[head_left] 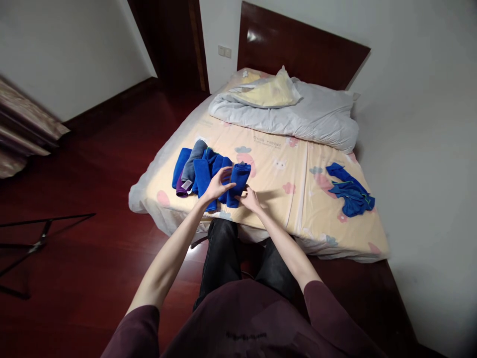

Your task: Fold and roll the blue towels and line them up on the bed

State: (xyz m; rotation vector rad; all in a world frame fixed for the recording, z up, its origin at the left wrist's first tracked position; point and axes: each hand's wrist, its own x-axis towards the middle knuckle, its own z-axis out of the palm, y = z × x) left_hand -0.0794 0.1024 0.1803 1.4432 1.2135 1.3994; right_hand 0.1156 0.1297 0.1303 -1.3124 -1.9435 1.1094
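A rolled blue towel (240,180) stands tilted near the front edge of the bed, between my two hands. My left hand (219,186) curves against its left side, with the thumb across its front. At the lower right side, the fingers of my right hand (249,198) pinch it. Close by on the left lie several more rolled blue towels (203,178), a grey towel roll (194,160) and a purple roll (182,188) with a white tag. Far to the right, a crumpled blue cloth (350,191) with green edging rests on the bed.
The bed (276,191) has a cream patterned sheet. A folded white quilt (313,114) and a pale yellow pillow (274,92) lie before the dark wooden headboard (294,44). A black metal stand (37,243) is on the red floor at left; a curtain (28,127) hangs behind.
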